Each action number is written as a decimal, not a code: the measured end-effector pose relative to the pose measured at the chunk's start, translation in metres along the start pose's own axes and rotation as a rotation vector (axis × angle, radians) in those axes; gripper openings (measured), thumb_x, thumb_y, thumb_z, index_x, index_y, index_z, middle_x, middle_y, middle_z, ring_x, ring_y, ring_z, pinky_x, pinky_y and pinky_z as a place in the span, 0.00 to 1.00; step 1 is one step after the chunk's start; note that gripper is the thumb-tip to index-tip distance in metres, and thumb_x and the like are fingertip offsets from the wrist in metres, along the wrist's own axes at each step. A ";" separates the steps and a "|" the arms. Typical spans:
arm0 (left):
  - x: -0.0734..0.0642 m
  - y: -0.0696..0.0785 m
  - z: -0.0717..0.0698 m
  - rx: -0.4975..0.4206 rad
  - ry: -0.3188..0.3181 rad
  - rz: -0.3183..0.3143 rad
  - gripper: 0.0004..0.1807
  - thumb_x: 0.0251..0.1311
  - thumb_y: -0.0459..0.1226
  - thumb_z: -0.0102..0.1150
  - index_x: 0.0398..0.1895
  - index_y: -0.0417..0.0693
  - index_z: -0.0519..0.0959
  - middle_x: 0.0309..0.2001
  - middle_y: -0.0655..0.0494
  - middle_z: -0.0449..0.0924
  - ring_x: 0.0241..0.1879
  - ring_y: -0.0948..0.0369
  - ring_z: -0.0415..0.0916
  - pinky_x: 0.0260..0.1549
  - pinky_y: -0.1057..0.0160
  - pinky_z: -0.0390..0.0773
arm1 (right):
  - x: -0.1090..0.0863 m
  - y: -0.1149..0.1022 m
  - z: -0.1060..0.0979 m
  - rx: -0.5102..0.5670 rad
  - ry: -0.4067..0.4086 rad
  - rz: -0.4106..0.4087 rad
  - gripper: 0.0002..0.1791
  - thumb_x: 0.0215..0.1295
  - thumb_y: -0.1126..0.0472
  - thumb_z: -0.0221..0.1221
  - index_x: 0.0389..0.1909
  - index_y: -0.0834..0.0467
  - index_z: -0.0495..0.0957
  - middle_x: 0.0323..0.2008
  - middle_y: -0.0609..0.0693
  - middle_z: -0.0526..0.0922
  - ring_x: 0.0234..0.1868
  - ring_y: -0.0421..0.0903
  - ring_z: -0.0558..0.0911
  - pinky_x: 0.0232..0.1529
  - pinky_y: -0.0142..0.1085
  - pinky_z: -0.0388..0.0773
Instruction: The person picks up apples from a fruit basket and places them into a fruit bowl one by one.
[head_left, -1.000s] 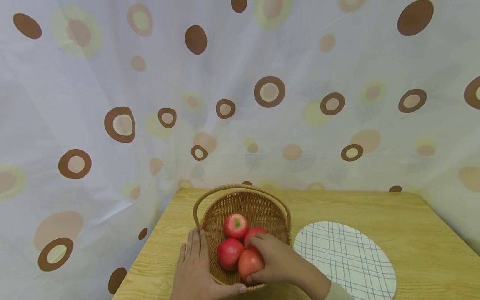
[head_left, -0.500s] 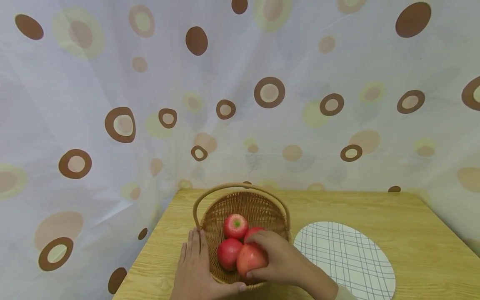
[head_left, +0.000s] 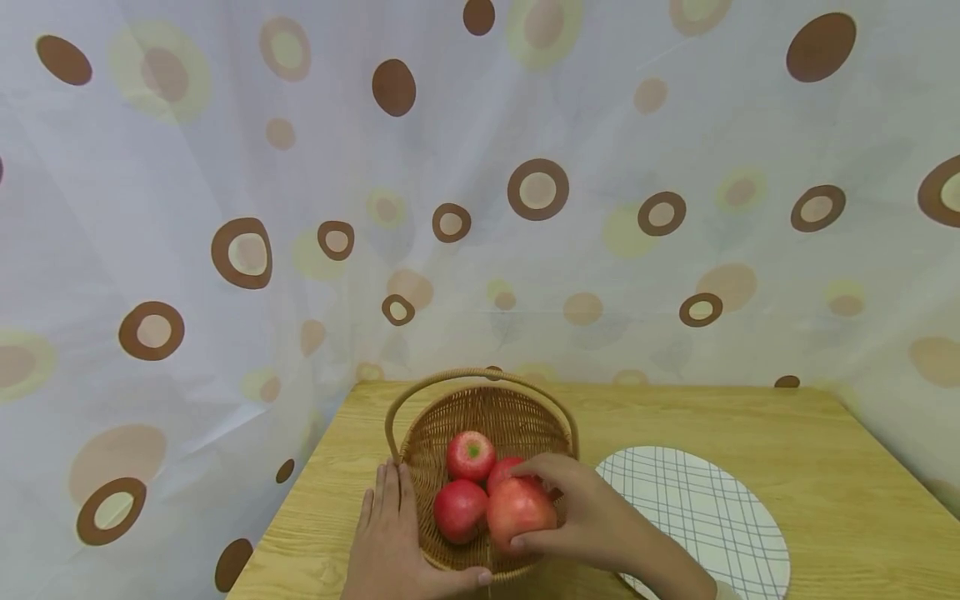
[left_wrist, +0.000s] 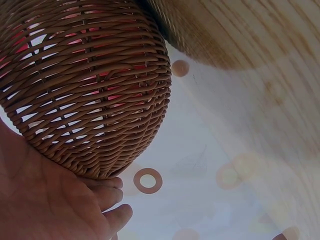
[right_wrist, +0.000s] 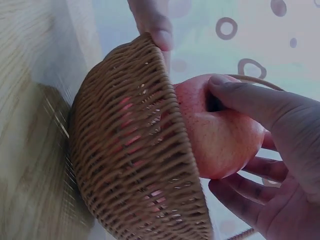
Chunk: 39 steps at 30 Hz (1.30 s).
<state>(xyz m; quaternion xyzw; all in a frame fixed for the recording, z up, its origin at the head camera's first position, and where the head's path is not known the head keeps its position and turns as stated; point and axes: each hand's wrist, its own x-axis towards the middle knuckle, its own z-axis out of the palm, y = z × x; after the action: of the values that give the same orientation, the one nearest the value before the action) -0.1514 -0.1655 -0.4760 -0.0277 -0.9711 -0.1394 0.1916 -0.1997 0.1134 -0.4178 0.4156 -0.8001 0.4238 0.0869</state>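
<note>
A brown wicker basket [head_left: 487,408] with an arched handle stands on the table and holds several red apples. My right hand [head_left: 581,512] grips one apple [head_left: 519,510] between thumb and fingers; the right wrist view shows this apple [right_wrist: 220,132] raised partly above the basket's rim. Inside the basket, a second apple [head_left: 471,456] shows its green stem end, and another apple [head_left: 460,510] lies nearer the front. One more apple [head_left: 504,472] is partly hidden behind the gripped one. My left hand [head_left: 397,533] lies with straight fingers along the basket's left side, thumb at its front rim.
A round white placemat [head_left: 697,517] with blue grid lines lies on the wooden table [head_left: 847,475], right of the basket. A curtain [head_left: 480,250] with brown and yellow circles hangs behind the table and along its left side.
My right hand has lifted the front apple up and moved it slightly to the right, away from the others. My left hand has stayed at the basket's side.
</note>
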 end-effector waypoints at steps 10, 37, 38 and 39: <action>0.001 0.001 -0.002 -0.001 -0.012 -0.011 0.92 0.24 0.90 0.61 0.83 0.30 0.53 0.85 0.31 0.45 0.85 0.40 0.48 0.79 0.36 0.59 | -0.009 0.004 -0.024 0.045 0.035 0.016 0.31 0.57 0.45 0.80 0.60 0.47 0.82 0.52 0.39 0.87 0.46 0.37 0.85 0.48 0.37 0.87; 0.001 0.001 -0.004 -0.006 -0.042 -0.021 0.92 0.25 0.90 0.60 0.83 0.29 0.51 0.85 0.30 0.44 0.85 0.39 0.47 0.79 0.35 0.58 | -0.046 0.023 -0.062 0.084 0.076 0.149 0.30 0.57 0.54 0.81 0.60 0.48 0.82 0.53 0.40 0.87 0.50 0.38 0.84 0.46 0.36 0.88; 0.001 0.001 -0.004 -0.006 -0.045 -0.021 0.92 0.25 0.90 0.60 0.83 0.30 0.51 0.85 0.30 0.44 0.85 0.39 0.47 0.79 0.35 0.58 | -0.048 0.024 -0.063 0.083 0.081 0.162 0.30 0.57 0.54 0.81 0.60 0.48 0.82 0.53 0.40 0.87 0.50 0.38 0.84 0.46 0.36 0.88; 0.002 0.001 -0.004 -0.006 -0.047 -0.023 0.92 0.25 0.90 0.60 0.83 0.30 0.51 0.85 0.30 0.44 0.85 0.39 0.47 0.79 0.35 0.58 | -0.049 0.026 -0.065 0.076 0.084 0.168 0.29 0.57 0.54 0.80 0.60 0.48 0.82 0.54 0.41 0.88 0.50 0.38 0.84 0.46 0.36 0.88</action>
<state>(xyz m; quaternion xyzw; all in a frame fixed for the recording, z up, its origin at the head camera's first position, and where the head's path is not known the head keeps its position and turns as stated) -0.1514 -0.1658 -0.4718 -0.0205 -0.9752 -0.1438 0.1668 -0.2010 0.1988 -0.4174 0.3319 -0.8111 0.4768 0.0684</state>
